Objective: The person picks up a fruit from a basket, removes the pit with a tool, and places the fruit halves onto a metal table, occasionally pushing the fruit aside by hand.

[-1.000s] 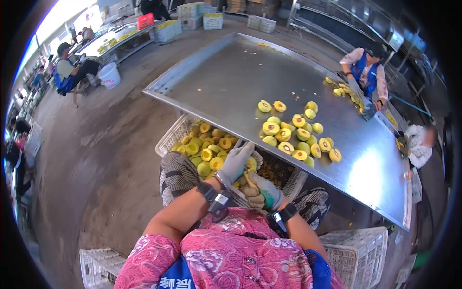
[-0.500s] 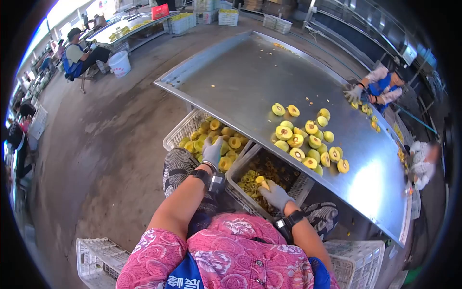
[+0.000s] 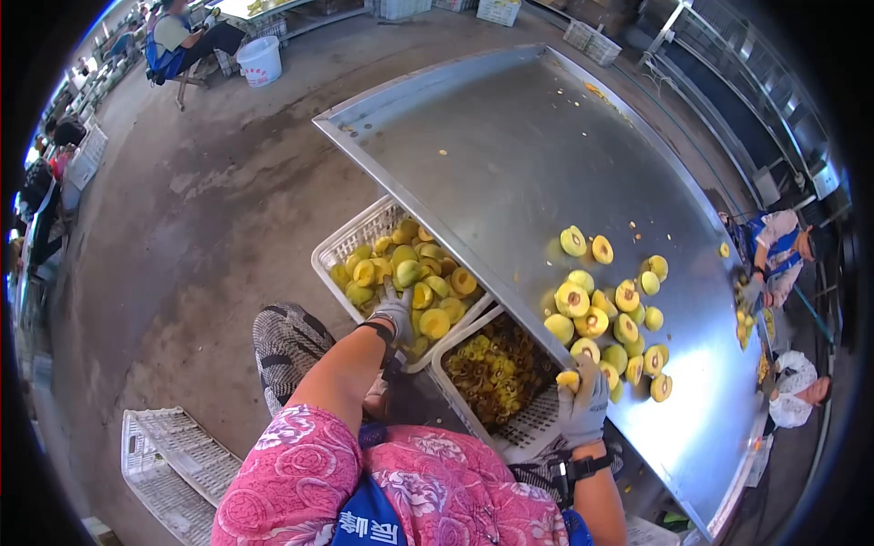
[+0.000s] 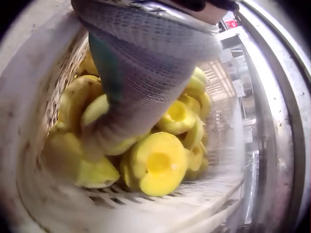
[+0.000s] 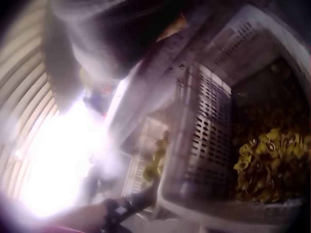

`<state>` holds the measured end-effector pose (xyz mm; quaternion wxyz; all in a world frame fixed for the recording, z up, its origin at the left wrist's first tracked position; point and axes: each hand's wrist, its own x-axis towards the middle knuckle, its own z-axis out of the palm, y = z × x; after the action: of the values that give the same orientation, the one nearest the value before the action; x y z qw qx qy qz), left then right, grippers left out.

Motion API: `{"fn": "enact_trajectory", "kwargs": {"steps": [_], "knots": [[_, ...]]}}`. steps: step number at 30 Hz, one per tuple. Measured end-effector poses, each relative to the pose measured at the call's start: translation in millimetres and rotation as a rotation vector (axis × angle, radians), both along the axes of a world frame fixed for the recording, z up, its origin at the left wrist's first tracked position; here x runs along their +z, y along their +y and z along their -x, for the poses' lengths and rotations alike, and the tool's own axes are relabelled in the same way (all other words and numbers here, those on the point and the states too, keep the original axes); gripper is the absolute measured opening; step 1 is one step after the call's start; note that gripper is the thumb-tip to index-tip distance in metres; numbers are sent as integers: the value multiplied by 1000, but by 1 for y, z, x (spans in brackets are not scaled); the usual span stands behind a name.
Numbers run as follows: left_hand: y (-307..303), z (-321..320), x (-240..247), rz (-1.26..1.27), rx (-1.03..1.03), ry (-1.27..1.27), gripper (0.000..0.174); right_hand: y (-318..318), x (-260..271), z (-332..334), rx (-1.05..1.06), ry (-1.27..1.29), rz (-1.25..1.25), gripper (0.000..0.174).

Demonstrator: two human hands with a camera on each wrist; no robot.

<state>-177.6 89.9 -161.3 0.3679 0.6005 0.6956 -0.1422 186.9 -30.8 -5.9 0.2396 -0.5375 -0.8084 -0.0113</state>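
Observation:
In the head view, my gloved left hand (image 3: 393,311) reaches into a white crate (image 3: 330,257) of hollowed fruit halves (image 3: 434,323). The left wrist view shows that glove (image 4: 141,82) with its fingers down among the halves (image 4: 159,164), fingertips blurred; no firm grip shows. At the metal table's near edge, my gloved right hand (image 3: 584,408) holds a small yellow-tipped object (image 3: 569,379), its fingers curled. Cut fruits with brown centres (image 3: 592,322) lie on the table (image 3: 473,146) just beyond. In the right wrist view the glove (image 5: 104,41) is blurred and what it holds is hidden.
A second crate (image 3: 537,444) with brown and yellow scraps (image 3: 499,369) stands below the table edge, beside the fruit crate. Empty crates (image 3: 182,464) stand at lower left. A white bucket (image 3: 260,62) and a seated person are farther back; others work at the table's right side.
The two hands have parted. My left hand went into the fruit crate; my right hand moved right from above the scraps to the table edge. The head view has also shifted.

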Motion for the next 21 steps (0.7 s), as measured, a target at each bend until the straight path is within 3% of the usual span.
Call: {"fn": "enact_trajectory", "kwargs": {"steps": [3,6,7,11,13,21], "knots": [[5,1,-13,-47,-35,-38,146,10,-6,1,-43,3,10,40],[6,-3,4,-136,20,-140,142,10,-11,2,-60,-1,8,41],[9,-7,-2,-181,94,-139,133,10,-11,3,-71,-6,0,44],[49,-40,-45,-440,338,-192,100,15,-8,8,-90,2,-18,42],[77,-55,-123,-519,370,-255,90,18,-7,10,-79,8,-24,40],[124,-64,-148,-382,106,-59,78,20,4,3,-129,-12,107,33]]}}
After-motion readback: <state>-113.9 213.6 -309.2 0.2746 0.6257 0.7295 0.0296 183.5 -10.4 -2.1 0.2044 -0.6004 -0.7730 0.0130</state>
